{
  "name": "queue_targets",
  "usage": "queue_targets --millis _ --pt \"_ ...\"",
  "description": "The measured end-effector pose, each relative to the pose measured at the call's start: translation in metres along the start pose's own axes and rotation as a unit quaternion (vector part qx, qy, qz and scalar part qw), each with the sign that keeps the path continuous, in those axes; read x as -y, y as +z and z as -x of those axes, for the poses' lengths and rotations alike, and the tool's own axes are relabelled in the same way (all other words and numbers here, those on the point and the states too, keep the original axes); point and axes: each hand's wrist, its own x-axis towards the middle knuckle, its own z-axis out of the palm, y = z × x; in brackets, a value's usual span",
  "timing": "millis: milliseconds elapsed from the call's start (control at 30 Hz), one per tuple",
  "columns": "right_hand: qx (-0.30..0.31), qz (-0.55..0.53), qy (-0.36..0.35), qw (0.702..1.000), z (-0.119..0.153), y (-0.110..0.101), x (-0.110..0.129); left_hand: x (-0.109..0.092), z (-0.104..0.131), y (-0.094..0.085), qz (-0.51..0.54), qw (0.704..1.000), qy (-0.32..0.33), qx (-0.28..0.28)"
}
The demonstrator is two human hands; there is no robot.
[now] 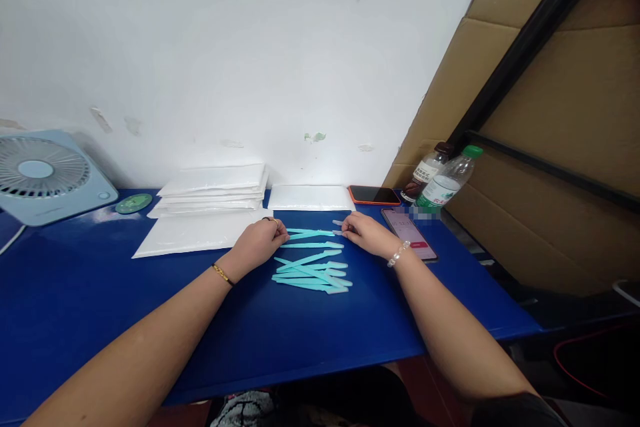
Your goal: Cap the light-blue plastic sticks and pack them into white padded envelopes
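Note:
Several turquoise sticks with pale, clear-capped ends lie in a loose, partly crossed pile on the blue table. Beyond the pile, my left hand pinches the left end of a turquoise stick. My right hand is closed at the right, its fingertips on a small clear cap by the stick's other end. Another small clear piece shows just above those fingertips.
White padded envelopes are stacked at the back left, and another white packet lies by the wall. A light blue fan stands far left. Two phones and two bottles are at the right.

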Motion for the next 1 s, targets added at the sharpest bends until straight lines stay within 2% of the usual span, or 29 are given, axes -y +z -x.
queue_targets --millis 300,633,767,1000 --pt "-0.045 -0.054 0.03 0.997 0.001 -0.01 0.009 0.001 -0.001 -0.005 0.037 0.999 -0.024 0.013" --pt "-0.074 -0.248 0.054 0.965 0.0 -0.007 0.009 0.008 -0.004 -0.003 0.075 0.996 -0.033 0.037" --pt "-0.056 -0.316 0.07 0.944 -0.002 -0.004 0.008 0.006 -0.004 -0.004 0.081 0.995 -0.034 0.035" --pt "-0.006 -0.365 0.047 0.93 -0.002 -0.001 0.018 -0.005 0.001 -0.004 0.091 0.995 0.001 0.033"
